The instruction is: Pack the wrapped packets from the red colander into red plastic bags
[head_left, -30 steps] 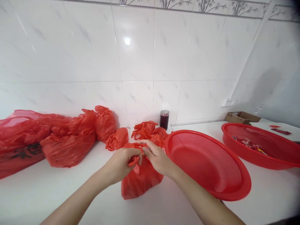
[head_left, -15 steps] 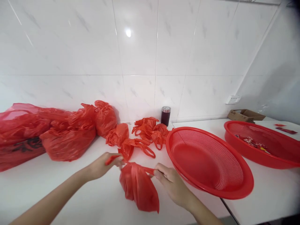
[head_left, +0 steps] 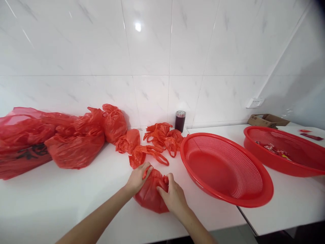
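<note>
A rounded red plastic bag (head_left: 151, 193) rests on the white table, between my two hands. My left hand (head_left: 138, 178) is closed on the bag's upper left edge, with a bit of red plastic showing at the fingertips. On the opposite side, my right hand (head_left: 174, 195) grips the upper right edge between thumb and fingers. What the bag contains is hidden by the plastic. Just behind it lies a crumpled red bag with loop handles (head_left: 146, 155).
Large filled red bags (head_left: 76, 149) stand along the left. Crumpled red bags (head_left: 162, 135) lie near a dark tumbler (head_left: 180, 121) by the wall. To the right sit a red plastic basket (head_left: 200, 196), a second basket (head_left: 276, 166) with small packets, and a cardboard box (head_left: 264, 120).
Both hands have come closer together and down toward the bag. The stretched handles are now drawn in, and the bag looks rounder on the table.
</note>
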Motion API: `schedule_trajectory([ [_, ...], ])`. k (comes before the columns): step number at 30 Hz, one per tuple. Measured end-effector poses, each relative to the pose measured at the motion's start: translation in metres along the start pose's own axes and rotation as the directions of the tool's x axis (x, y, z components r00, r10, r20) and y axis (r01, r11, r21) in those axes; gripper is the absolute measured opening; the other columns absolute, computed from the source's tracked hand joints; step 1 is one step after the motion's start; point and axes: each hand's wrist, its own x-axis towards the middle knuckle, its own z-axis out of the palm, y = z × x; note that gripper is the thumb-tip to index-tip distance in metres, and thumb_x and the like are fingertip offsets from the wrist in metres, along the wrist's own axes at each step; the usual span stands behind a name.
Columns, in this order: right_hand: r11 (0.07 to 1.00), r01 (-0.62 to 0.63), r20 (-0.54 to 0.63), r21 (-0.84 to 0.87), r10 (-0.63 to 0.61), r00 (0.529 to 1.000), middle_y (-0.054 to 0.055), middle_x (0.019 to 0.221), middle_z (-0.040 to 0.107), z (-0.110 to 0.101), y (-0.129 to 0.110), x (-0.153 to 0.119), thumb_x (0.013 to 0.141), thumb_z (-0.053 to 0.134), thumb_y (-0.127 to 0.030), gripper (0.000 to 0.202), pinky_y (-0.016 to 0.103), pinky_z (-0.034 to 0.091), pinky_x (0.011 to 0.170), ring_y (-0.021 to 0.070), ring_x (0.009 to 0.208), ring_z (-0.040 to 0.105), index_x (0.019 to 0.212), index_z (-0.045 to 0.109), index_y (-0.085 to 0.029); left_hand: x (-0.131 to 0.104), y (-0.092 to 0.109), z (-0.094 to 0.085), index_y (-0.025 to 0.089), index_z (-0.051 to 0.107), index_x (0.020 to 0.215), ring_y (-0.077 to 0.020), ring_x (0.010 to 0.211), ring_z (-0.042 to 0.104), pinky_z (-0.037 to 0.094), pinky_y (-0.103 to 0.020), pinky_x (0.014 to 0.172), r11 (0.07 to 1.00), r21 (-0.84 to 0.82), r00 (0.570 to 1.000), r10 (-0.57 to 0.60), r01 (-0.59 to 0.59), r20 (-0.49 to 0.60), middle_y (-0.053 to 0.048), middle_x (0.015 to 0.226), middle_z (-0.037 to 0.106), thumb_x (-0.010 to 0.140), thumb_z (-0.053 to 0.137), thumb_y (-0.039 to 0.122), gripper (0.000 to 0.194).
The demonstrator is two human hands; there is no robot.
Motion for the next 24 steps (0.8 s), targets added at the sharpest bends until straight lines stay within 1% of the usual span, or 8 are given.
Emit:
schedule_trajectory([
  [3, 0.993, 0.046, 0.007, 0.104, -0.047, 0.999, -0.003, 0.075, 0.055, 0.001, 0.011, -0.001, 0.082, 0.046, -0.024, 0.014, 0.025, 0.038, 0.059, 0.0153, 0.065, 0.051, 0.082, 0.032, -0.024, 0.008, -0.006, 0.006, 0.024, 0.045, 0.085, -0.0185, 0.074, 0.061, 0.044, -0.030, 0.073, 0.997, 0.071, 1.000, -0.011, 0.012, -0.010, -0.001, 0.080, 0.062, 0.097, 0.025, 0.043, 0.030],
  [6, 0.984, 0.036, 0.010, 0.176, -0.039, 0.999, -0.004, 0.072, 0.048, -0.003, 0.022, -0.002, 0.081, 0.047, -0.027, 0.019, 0.025, 0.040, 0.060, 0.0138, 0.062, 0.047, 0.078, 0.029, -0.025, 0.017, -0.013, 0.007, 0.024, 0.047, 0.090, -0.0181, 0.073, 0.063, 0.044, -0.029, 0.071, 0.989, 0.145, 0.999, -0.034, 0.032, 0.014, 0.000, 0.080, 0.065, 0.098, 0.026, 0.040, 0.028],
  [9, 0.983, -0.009, 0.006, 0.182, 0.008, 1.000, -0.005, 0.070, 0.046, -0.004, 0.032, -0.005, 0.082, 0.048, -0.029, 0.021, 0.025, 0.040, 0.059, 0.0140, 0.061, 0.047, 0.077, 0.027, -0.025, 0.028, -0.020, 0.013, 0.022, 0.053, 0.096, -0.0181, 0.071, 0.064, 0.046, -0.030, 0.068, 0.968, 0.239, 0.995, -0.091, 0.077, 0.049, -0.001, 0.076, 0.065, 0.099, 0.028, 0.039, 0.030],
  [12, 0.996, -0.017, -0.036, 0.087, 0.020, 0.999, -0.004, 0.069, 0.051, -0.003, 0.042, -0.010, 0.086, 0.044, -0.031, 0.017, 0.025, 0.038, 0.057, 0.0162, 0.061, 0.052, 0.080, 0.029, -0.025, 0.040, -0.027, 0.020, 0.016, 0.058, 0.105, -0.0166, 0.070, 0.063, 0.050, -0.033, 0.068, 0.933, 0.337, 0.985, -0.156, 0.123, 0.074, -0.003, 0.079, 0.064, 0.098, 0.038, 0.039, 0.031],
  [15, 0.991, 0.009, -0.090, -0.137, -0.021, 0.996, -0.002, 0.069, 0.057, -0.001, 0.052, -0.016, 0.090, 0.038, -0.031, 0.011, 0.025, 0.036, 0.055, 0.0187, 0.061, 0.056, 0.082, 0.034, -0.025, 0.048, -0.033, 0.027, 0.014, 0.059, 0.110, -0.0162, 0.078, 0.063, 0.054, -0.036, 0.072, 0.897, 0.423, 0.976, -0.190, 0.129, 0.105, -0.005, 0.094, 0.065, 0.093, 0.052, 0.038, 0.030],
  [18, 0.945, 0.044, -0.119, -0.324, -0.087, 0.989, 0.000, 0.067, 0.059, 0.001, 0.058, -0.019, 0.092, 0.034, -0.027, 0.010, 0.027, 0.035, 0.054, 0.0201, 0.059, 0.057, 0.084, 0.036, -0.024, 0.052, -0.035, 0.035, 0.015, 0.058, 0.114, -0.0182, 0.086, 0.064, 0.054, -0.038, 0.076, 0.857, 0.501, 0.970, -0.209, 0.121, 0.123, -0.007, 0.103, 0.064, 0.092, 0.055, 0.034, 0.030],
  [21, 0.917, 0.074, -0.124, -0.391, -0.133, 0.983, 0.002, 0.069, 0.061, 0.004, 0.062, -0.020, 0.093, 0.033, -0.024, 0.008, 0.028, 0.036, 0.054, 0.0214, 0.061, 0.059, 0.087, 0.038, -0.023, 0.052, -0.036, 0.043, 0.015, 0.057, 0.118, -0.0196, 0.090, 0.064, 0.054, -0.040, 0.079, 0.822, 0.556, 0.968, -0.221, 0.119, 0.120, -0.008, 0.108, 0.063, 0.091, 0.056, 0.033, 0.032],
  [24, 0.924, 0.065, -0.121, -0.376, -0.118, 0.986, 0.002, 0.069, 0.063, 0.004, 0.063, -0.020, 0.092, 0.035, -0.024, 0.005, 0.028, 0.037, 0.054, 0.0215, 0.061, 0.060, 0.088, 0.037, -0.023, 0.051, -0.035, 0.046, 0.015, 0.056, 0.119, -0.0203, 0.092, 0.063, 0.054, -0.041, 0.080, 0.802, 0.584, 0.966, -0.232, 0.125, 0.112, -0.008, 0.109, 0.063, 0.091, 0.056, 0.033, 0.033],
])
